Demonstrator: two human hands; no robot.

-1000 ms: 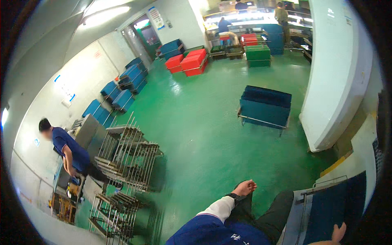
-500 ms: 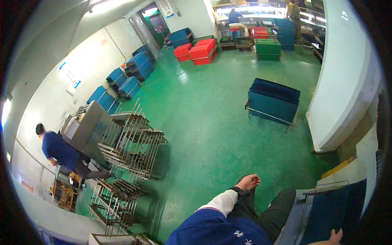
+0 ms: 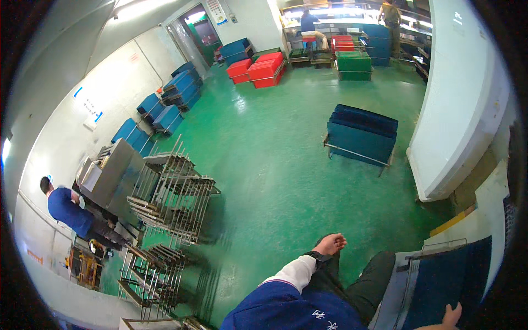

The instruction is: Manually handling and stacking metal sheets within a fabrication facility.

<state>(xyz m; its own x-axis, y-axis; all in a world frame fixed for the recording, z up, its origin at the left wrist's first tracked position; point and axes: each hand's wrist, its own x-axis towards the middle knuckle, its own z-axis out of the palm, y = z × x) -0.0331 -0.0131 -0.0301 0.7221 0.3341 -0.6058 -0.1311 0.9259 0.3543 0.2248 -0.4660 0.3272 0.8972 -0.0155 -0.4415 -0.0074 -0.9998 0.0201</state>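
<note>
My left hand (image 3: 331, 243) rests over my dark-trousered leg, a dark watch on its wrist. Its fingers are loosely curled, with nothing seen in them. At the lower right, my right hand (image 3: 452, 315) lies against a dark blue panel (image 3: 440, 286), thumb and finger apart; whether it touches the panel firmly I cannot tell. The blue panels stand close together in a metal-framed rack (image 3: 410, 275) beside my leg.
Bare metal racks (image 3: 173, 198) stand stacked at left, near a person in blue (image 3: 69, 209) by a grey cabinet (image 3: 118, 170). A rack of blue panels (image 3: 360, 140) stands on the green floor (image 3: 264, 181). Red panels (image 3: 267, 69) and a white pillar (image 3: 456, 110) lie beyond.
The view has shifted a little, so the room slides left. My right hand has risen slightly on the blue panel. The person at the left has changed posture, with an arm now bent in front.
</note>
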